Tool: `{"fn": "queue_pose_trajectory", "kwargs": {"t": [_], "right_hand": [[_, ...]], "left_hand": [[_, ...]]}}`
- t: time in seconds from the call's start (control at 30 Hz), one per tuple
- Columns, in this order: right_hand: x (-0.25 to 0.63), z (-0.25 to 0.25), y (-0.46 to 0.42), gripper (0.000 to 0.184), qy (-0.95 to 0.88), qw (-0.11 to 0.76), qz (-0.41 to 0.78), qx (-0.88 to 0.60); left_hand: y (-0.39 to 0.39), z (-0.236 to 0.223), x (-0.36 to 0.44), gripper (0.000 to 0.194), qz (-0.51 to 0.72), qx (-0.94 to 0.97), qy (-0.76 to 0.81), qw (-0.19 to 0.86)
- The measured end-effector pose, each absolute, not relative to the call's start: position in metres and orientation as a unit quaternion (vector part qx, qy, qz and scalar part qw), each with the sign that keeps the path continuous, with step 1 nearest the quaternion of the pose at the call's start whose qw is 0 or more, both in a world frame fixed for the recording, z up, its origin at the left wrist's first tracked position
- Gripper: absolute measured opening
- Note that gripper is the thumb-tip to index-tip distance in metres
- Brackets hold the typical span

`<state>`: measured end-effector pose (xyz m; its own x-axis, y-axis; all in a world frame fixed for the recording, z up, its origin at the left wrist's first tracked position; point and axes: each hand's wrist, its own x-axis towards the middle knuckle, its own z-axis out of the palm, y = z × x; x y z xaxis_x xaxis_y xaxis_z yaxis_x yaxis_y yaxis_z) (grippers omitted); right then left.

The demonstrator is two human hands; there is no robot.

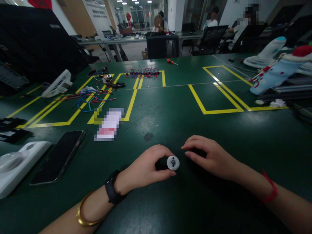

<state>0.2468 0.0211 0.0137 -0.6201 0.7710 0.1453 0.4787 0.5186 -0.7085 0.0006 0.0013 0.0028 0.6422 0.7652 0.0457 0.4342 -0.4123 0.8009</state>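
Observation:
Between the thumb and forefinger of my left hand is a small round silver motor. Its end face points up at me and shows a dark centre and small holes. My left hand is closed around its sides, low over the green table. Just to the right, my right hand is open with thumb and fingers apart. Nothing is in it, and its fingertips point toward the motor without touching it.
At left lie a dark phone, a white device and a blurred-out phone-like item. Farther back are loose wires, a wire bundle and an orange screwdriver. A blue plush-like item stands at right.

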Motion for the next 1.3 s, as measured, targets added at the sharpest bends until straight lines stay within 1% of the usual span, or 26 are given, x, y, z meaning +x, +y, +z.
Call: {"fn": "queue_pose_trajectory", "kwargs": {"t": [0.13,0.2,0.3,0.37,0.43,0.5,0.57,0.67,0.7,0.77,0.97,1.3], "right_hand": [[0.235,0.02,0.009,0.022,-0.848,0.259,0.299,-0.353],[0.224,0.023,0.003,0.022,-0.861,0.269,0.266,-0.341],[0.213,0.026,-0.001,0.013,-0.868,0.286,0.225,-0.339],[0.21,0.029,0.0,0.008,-0.852,0.299,0.258,-0.344],[0.214,0.03,0.004,0.007,-0.818,0.331,0.311,-0.353],[0.222,0.03,0.008,0.008,-0.785,0.36,0.34,-0.373],[0.234,0.028,0.013,0.009,-0.782,0.34,0.348,-0.389],[0.251,0.022,0.021,0.011,-0.84,0.201,0.355,-0.357],[0.255,0.02,0.024,0.012,-0.855,0.167,0.35,-0.345],[0.26,0.017,0.029,0.014,-0.867,0.131,0.346,-0.333],[0.26,0.012,0.033,0.015,-0.881,0.109,0.333,-0.317],[0.256,0.006,0.028,0.014,-0.908,0.112,0.271,-0.301]], "left_hand": [[0.0,0.003,0.002,0.025,0.206,0.817,0.373,0.388],[-0.001,0.003,0.003,0.024,0.205,0.818,0.378,0.383],[-0.002,0.003,0.005,0.023,0.21,0.818,0.381,0.376],[-0.002,0.003,0.005,0.022,0.211,0.817,0.386,0.372],[-0.002,0.003,0.005,0.022,0.211,0.817,0.389,0.369],[-0.002,0.004,0.004,0.024,0.216,0.816,0.386,0.372],[-0.002,0.004,0.003,0.026,0.223,0.816,0.378,0.377],[-0.003,0.005,0.002,0.026,0.225,0.816,0.373,0.38],[-0.003,0.006,0.002,0.026,0.224,0.816,0.372,0.382],[-0.003,0.006,0.002,0.025,0.224,0.816,0.372,0.381],[-0.004,0.003,0.003,0.026,0.233,0.816,0.376,0.372],[-0.005,0.005,0.003,0.026,0.228,0.818,0.383,0.365]]}}
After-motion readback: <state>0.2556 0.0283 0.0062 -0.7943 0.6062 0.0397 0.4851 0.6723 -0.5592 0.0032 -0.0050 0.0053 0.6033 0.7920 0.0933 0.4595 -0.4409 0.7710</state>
